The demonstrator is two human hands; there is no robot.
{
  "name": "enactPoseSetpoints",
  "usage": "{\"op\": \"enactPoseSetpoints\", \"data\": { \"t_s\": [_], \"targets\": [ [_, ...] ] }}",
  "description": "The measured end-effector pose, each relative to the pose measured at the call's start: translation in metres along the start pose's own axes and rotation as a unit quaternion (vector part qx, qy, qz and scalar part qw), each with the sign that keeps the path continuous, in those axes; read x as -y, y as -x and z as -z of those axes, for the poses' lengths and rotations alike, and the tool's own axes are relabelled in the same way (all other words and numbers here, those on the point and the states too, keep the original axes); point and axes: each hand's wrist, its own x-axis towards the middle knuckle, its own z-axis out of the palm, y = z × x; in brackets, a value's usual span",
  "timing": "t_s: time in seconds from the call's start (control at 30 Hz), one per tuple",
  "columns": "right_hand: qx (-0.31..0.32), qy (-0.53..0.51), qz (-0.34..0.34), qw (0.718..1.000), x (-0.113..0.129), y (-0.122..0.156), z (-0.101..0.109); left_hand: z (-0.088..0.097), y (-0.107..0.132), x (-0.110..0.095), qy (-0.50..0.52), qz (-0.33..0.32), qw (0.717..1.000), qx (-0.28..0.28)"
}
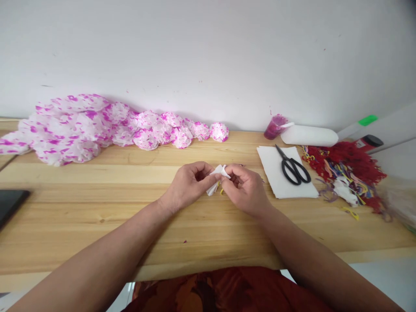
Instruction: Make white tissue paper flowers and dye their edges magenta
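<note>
Between my two hands, above the middle of the table, is a small piece of folded white tissue paper point(212, 189) with fanned-out pleats. My left hand point(195, 180) pinches its left side between thumb and fingers. On the other side, my right hand point(245, 186) grips the paper with thumb and forefinger, the other fingers curled in. A bit of yellow string point(222, 190) shows just below the paper, by the right fingertips; whether it is tied on I cannot tell. The fingers hide part of the paper.
White-and-magenta paper flowers point(71, 125) line the wall at the left. Black scissors point(290, 167) lie on a stack of white paper point(273, 173) at the right. Beyond are a magenta-stained cup point(274, 128), a white roll point(310, 135) and red strings point(354, 160). A dark flat object point(11, 206) sits at far left.
</note>
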Motion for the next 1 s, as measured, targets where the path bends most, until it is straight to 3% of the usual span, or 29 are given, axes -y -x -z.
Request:
{"op": "enactPoseSetpoints", "data": {
  "t_s": [0.1, 0.3, 0.43, 0.7, 0.87, 1.0],
  "targets": [
    [-0.016, 0.04, 0.012, 0.999, 0.004, 0.001, 0.0, -0.001, -0.001, 0.004, 0.024, -0.017, 0.999, -0.017],
    [0.035, -0.137, -0.133, 0.981, 0.003, -0.003, 0.003, -0.004, -0.002, 0.014, -0.032, -0.12, 0.99, -0.067],
    [0.034, -0.155, -0.141, 0.977, 0.0, -0.007, 0.005, -0.004, 0.002, 0.009, -0.099, -0.169, 0.978, -0.071],
    [0.009, -0.046, -0.047, 0.998, 0.0, -0.001, 0.002, -0.001, 0.003, 0.001, -0.045, -0.079, 0.995, -0.05],
    [0.012, -0.041, -0.067, 0.997, 0.002, -0.003, 0.001, -0.001, 0.0, 0.005, 0.024, -0.032, 0.999, -0.035],
    [0.021, -0.064, -0.086, 0.994, 0.002, -0.004, 0.002, -0.001, 0.0, 0.005, 0.008, -0.047, 0.999, -0.019]
  ]
}}
